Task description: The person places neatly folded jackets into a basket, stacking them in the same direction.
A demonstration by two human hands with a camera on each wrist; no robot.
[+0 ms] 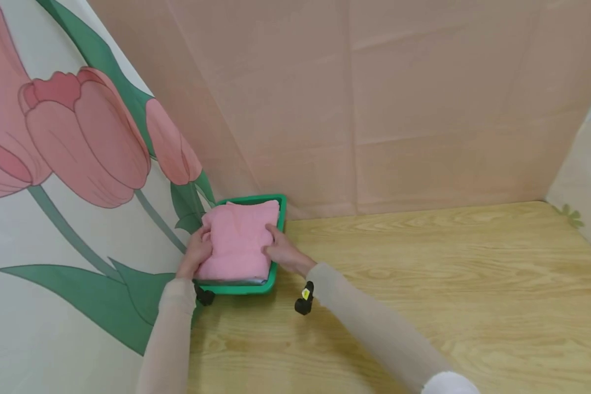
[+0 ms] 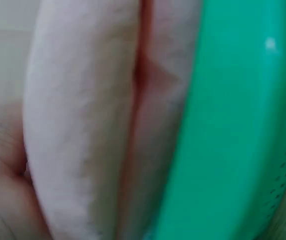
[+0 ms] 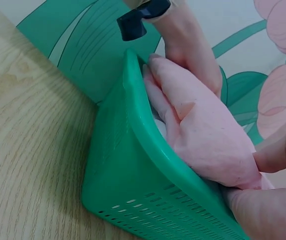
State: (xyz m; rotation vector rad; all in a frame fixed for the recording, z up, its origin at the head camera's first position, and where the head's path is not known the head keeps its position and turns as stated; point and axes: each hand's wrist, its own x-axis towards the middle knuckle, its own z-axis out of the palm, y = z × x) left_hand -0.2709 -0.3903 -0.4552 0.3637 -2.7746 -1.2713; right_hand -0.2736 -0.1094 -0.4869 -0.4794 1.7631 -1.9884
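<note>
A folded pink towel (image 1: 241, 241) lies on top in a green plastic basket (image 1: 259, 288), nearly filling its opening. At the towel's left edge, my left hand (image 1: 197, 253) grips it; in the left wrist view only part of that hand (image 2: 3, 180) shows beside the towel's thick fold (image 2: 83, 120). My right hand (image 1: 287, 253) pinches the right edge between thumb and fingers, close above the basket rim, as the right wrist view shows with the towel (image 3: 207, 135) bulging over the rim (image 3: 150, 142). Something pale is partly visible under the towel; its kind is hidden.
The basket stands on a wood-grain table (image 1: 423, 284), in the back left corner. A tulip-printed panel (image 1: 88, 142) rises close on the left, and a pinkish-brown cloth backdrop (image 1: 399, 109) hangs behind. Another pale panel (image 1: 586, 180) stands at the far right.
</note>
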